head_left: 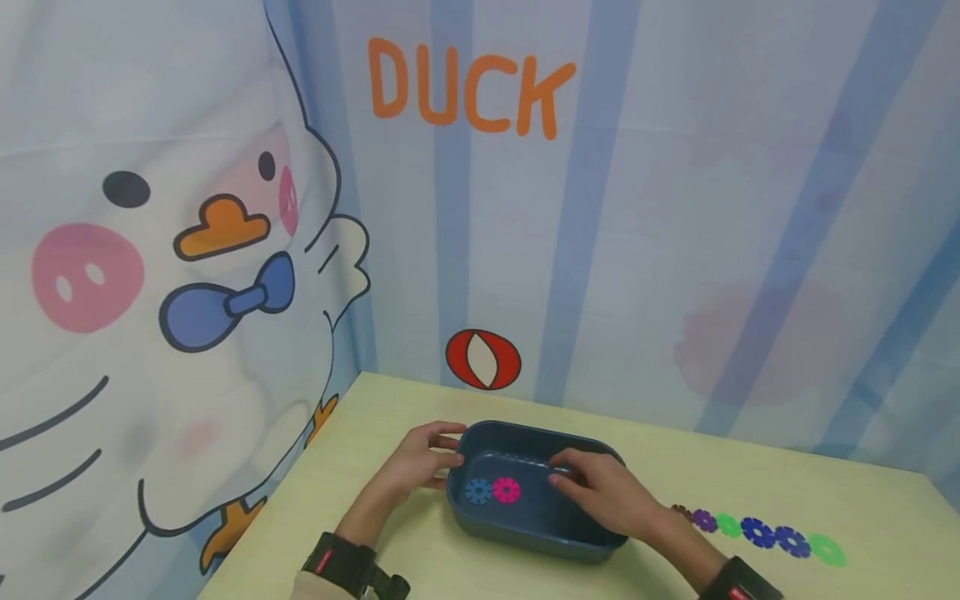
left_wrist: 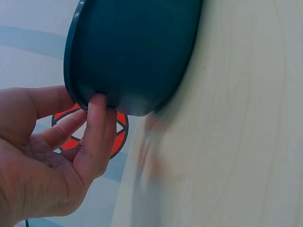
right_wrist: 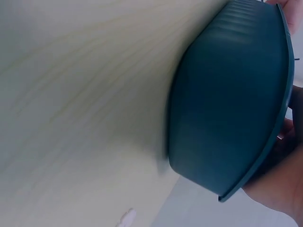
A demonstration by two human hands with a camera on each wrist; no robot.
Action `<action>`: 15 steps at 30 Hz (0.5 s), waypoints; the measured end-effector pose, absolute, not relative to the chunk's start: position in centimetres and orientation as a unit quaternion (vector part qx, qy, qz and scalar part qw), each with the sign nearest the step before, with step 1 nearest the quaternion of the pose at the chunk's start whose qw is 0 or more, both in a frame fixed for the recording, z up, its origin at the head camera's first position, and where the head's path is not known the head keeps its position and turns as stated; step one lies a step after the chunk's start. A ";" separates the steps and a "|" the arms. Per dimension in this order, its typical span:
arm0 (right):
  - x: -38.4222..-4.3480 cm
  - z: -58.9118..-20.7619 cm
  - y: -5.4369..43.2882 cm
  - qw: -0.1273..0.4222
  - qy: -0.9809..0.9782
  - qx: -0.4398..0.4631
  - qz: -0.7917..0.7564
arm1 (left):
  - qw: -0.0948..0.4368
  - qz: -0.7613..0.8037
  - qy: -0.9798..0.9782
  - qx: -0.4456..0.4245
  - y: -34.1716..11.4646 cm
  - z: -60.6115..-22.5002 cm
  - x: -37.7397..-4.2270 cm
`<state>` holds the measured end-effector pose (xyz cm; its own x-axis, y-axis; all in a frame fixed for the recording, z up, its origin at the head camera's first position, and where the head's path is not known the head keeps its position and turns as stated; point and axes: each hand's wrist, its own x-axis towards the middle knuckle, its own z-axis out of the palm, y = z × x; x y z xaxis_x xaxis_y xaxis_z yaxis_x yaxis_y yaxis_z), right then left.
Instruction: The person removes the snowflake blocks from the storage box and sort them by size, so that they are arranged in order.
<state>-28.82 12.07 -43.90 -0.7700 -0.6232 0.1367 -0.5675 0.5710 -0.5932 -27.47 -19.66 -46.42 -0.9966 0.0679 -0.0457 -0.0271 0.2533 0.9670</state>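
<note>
A dark blue-teal plastic bin stands on the table. My left hand grips its left end; in the left wrist view, one fingertip presses the outer wall while another finger goes over the rim. Inside the bin, a blue notched disc and a pink notched disc lie side by side. My right hand reaches into the right half, fingers bent, with a gap between thumb and forefinger. The bin wall hides most of that hand in the right wrist view.
Right of the bin, a row of notched discs runs along the pale table: brown, purple, green, two blue and light green. A printed duck curtain hangs behind and at left.
</note>
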 end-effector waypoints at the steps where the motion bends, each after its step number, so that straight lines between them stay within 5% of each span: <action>1: -28.8 -44.0 11.9 0.045 0.885 -0.338 -0.317 | 0.039 0.611 0.791 0.013 -19.6 -46.5 -27.5; 15: -29.3 -45.1 9.9 0.043 0.890 -0.341 -0.300 | 0.045 0.615 0.787 0.014 -19.6 -46.4 -27.5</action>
<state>-29.26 9.90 -45.09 -0.7637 -0.6327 0.1281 -0.5812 0.5876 -0.5630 -27.50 -19.61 -46.39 -0.9956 0.0777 -0.0526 -0.0322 0.2432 0.9694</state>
